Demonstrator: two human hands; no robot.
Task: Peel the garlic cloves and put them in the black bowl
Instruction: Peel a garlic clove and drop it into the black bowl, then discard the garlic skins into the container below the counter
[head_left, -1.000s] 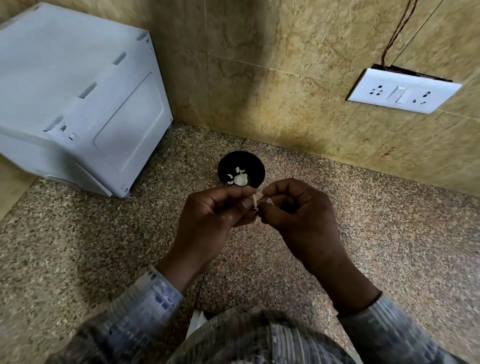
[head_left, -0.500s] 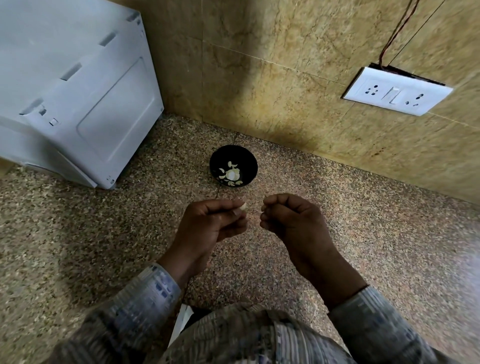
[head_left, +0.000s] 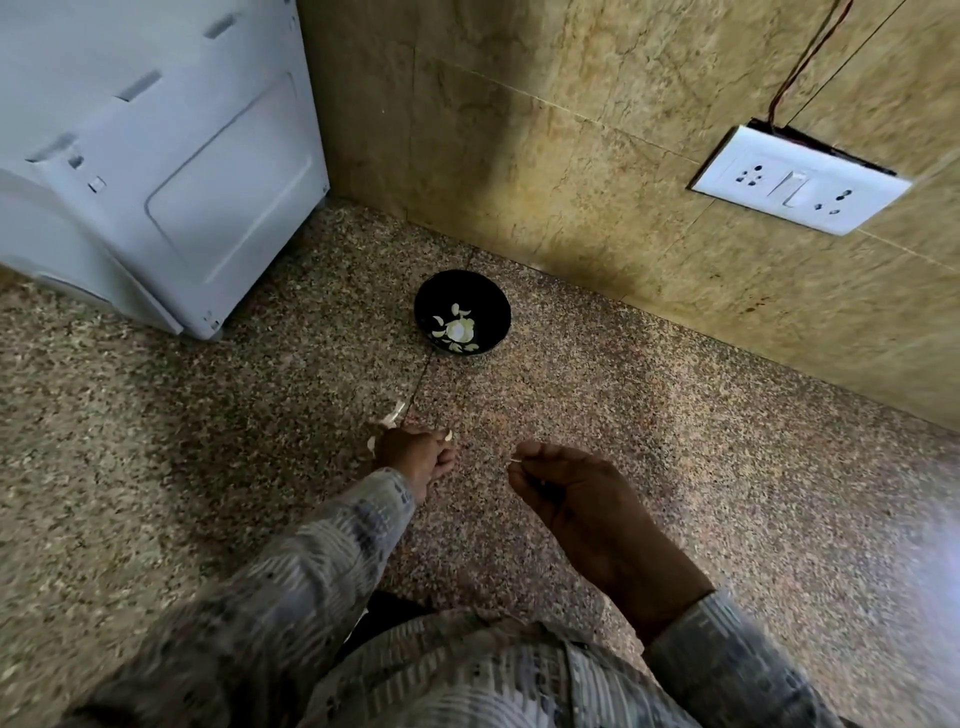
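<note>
A: Start at the small round black bowl (head_left: 462, 312). It sits on the speckled brown granite bench (head_left: 675, 467) near the foot of the tan stone wall (head_left: 571, 156), and pale peeled garlic cloves (head_left: 457, 330) already lie in its bottom.

B: And the clove being worked on?

A: Hard to call. The left hand (head_left: 415, 457) is curled low over the bench, its grip pressed together, with something pale showing at the fingertips (head_left: 448, 435). It could be a clove or a nail; it's too small to tell. Just beyond that hand lie whitish papery scraps of skin (head_left: 392, 413).

B: The other hand?

A: The right hand (head_left: 566, 488) hovers apart from the left, grip pinching a thin pale sliver (head_left: 515, 460), by the look of it a strip of peel.

B: So which step is this?

A: Probably the tail of one peel: skin off and being shed. Next, any bare clove needs carrying forward to the bowl and dropping inside the rim, the sliver discarded, then a fresh clove found.

B: Beside it all?

A: A large white appliance casing (head_left: 156, 156) on the left and a white wall socket plate (head_left: 795, 179) on the right, both well clear.
</note>
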